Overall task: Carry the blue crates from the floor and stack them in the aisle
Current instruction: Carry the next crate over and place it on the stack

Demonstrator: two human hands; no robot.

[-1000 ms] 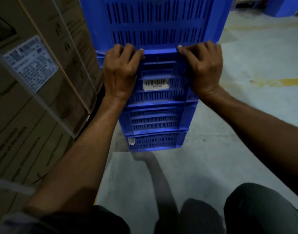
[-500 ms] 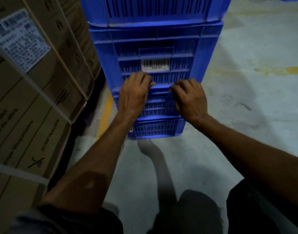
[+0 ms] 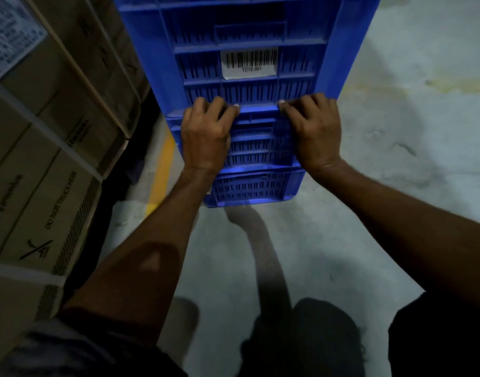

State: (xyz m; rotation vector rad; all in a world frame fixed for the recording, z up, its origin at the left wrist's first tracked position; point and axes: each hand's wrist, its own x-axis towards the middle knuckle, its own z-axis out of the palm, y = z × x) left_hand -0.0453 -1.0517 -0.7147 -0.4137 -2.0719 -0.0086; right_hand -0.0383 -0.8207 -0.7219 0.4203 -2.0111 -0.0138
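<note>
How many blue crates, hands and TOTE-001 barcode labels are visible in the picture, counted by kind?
Blue crates: 3, stacked (labelled crate, middle crate, bottom crate)
Hands: 2 (left hand, right hand)
TOTE-001 barcode label: 1
Total: 6

White barcode label [image 3: 249, 62] reading "TOTE-001" on the slotted wall of a blue crate [image 3: 330, 50], "DO NOT TRUCK HERE" printed in black on the side of a cardboard box [image 3: 29, 170] at left, paper label [image 3: 10, 31] on a higher box, print too small to read
</note>
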